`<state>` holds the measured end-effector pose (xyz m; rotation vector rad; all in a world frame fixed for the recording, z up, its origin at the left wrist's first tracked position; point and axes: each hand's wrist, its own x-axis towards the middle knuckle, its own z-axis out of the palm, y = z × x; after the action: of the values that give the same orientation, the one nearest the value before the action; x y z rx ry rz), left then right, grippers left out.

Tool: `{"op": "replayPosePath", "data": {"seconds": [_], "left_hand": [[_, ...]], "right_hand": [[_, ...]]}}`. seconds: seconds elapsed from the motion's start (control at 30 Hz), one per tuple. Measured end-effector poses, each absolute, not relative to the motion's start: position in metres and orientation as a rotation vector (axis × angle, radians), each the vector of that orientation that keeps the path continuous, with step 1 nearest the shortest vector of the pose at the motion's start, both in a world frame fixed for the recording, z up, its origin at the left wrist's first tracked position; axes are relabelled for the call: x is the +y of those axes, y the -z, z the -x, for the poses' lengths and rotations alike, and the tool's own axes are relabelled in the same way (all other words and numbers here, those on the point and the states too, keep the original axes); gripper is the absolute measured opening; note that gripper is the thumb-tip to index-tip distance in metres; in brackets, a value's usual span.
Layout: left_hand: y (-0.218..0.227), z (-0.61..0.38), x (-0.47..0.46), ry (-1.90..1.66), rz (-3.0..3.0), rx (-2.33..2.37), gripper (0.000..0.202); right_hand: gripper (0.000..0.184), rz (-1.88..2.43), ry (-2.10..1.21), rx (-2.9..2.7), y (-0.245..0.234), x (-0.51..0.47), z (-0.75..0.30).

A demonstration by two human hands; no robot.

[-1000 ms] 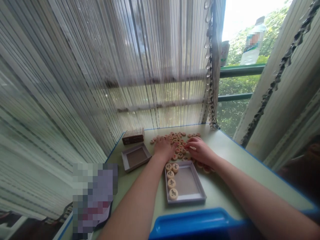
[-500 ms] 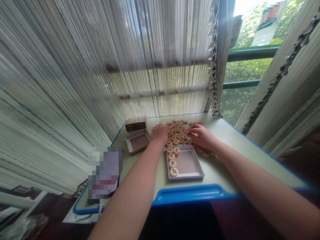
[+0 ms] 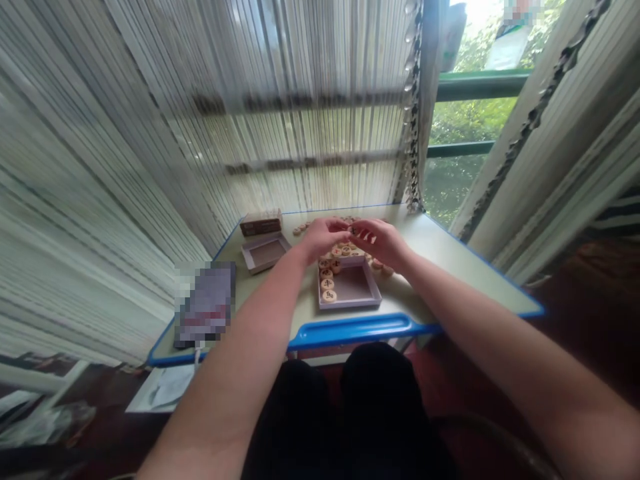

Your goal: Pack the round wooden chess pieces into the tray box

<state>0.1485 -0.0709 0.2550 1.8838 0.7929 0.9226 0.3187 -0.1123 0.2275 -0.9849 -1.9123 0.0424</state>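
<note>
Pieces (image 3: 337,252), round and marked with characters, are lying in two groups. Group one: five are sitting in the near tray (image 3: 356,283), four forming a column along its left wall and a fifth lying beside the farthest one. The tray floor is showing to their right, so I am judging the arrangement to be at an early stage. Group two: many more are lying loose on the surface (image 3: 450,267), beyond and to the right of the tray; some are being hidden, so I am giving no count. My left grip (image 3: 321,239) and right grip (image 3: 385,240) are hanging over the loose group, fingertips close together. One dark-marked piece (image 3: 353,231) is showing between them; I cannot tell which grip is holding it, or whether either is closed. Leftward, a second tray (image 3: 269,253) is lying before a box (image 3: 261,223).
</note>
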Motion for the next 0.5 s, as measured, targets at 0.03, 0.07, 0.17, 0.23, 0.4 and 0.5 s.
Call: {"op": "replayPosePath", "data": {"seconds": [0.03,0.07,0.17,0.23,0.4,0.5], "left_hand": [[-0.256,-0.148,-0.072,-0.910,-1.878,0.797,0.029],[-0.257,-0.146,-0.072,-0.897,-1.885,0.810,0.028],[-0.256,-0.138,-0.069,-0.915,-1.987,0.976,0.023],[-0.254,-0.130,-0.065,-0.960,-2.106,1.188,0.022],[-0.255,-0.114,-0.063,-0.787,-2.550,1.561,0.031],[-0.260,-0.111,-0.069,-0.552,-2.706,1.552,0.042]], "right_hand": [[0.028,0.989,-0.039,-1.904,-0.228,-0.113,-0.319],[0.028,1.004,-0.043,-1.899,-0.230,-0.115,-0.318],[0.029,1.084,-0.088,-1.934,-0.237,-0.122,-0.318],[0.029,1.126,-0.152,-2.036,-0.242,-0.129,-0.317],[0.021,1.079,-0.229,-2.465,-0.247,-0.139,-0.310],[0.020,1.078,-0.072,-2.536,-0.244,-0.139,-0.308]]}}
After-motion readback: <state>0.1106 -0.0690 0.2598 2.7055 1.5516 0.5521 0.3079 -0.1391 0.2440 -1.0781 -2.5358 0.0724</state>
